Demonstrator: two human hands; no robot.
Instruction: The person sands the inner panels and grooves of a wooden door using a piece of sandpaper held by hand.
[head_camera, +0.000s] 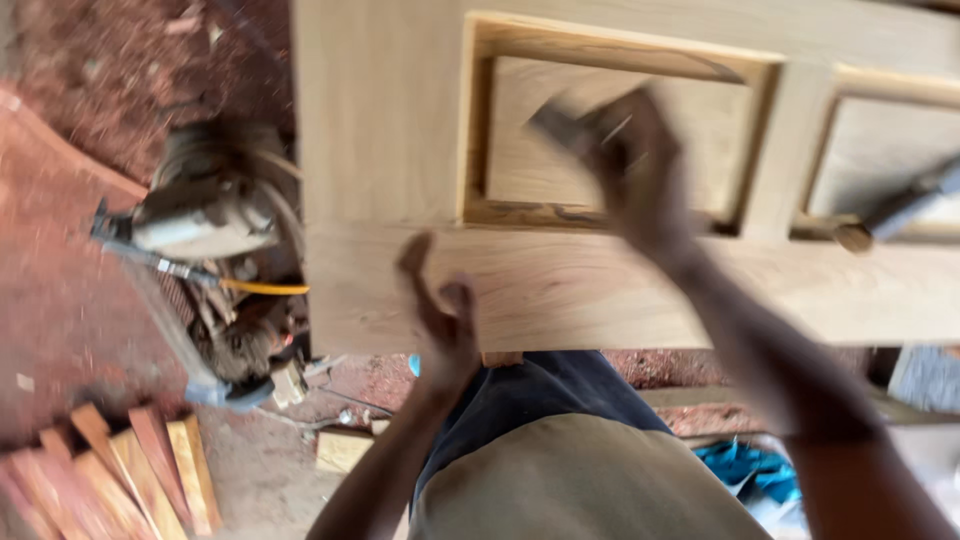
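right hand (640, 170) closed on blurred tool over recessed door panel (610, 130) | left hand (440, 310) open, empty, at door's near edge

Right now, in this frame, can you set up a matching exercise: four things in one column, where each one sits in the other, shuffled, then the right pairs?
Things:
1. right hand
2. left hand
3. wood offcuts
4. power tool

Places:
A. on the reddish floor left of the wooden door
B. piled at the bottom left corner
C. at the door's near edge, fingers apart
D. over the recessed panel, gripping a small blurred thing

Pairs: 1-D, 2-C, 3-B, 4-A
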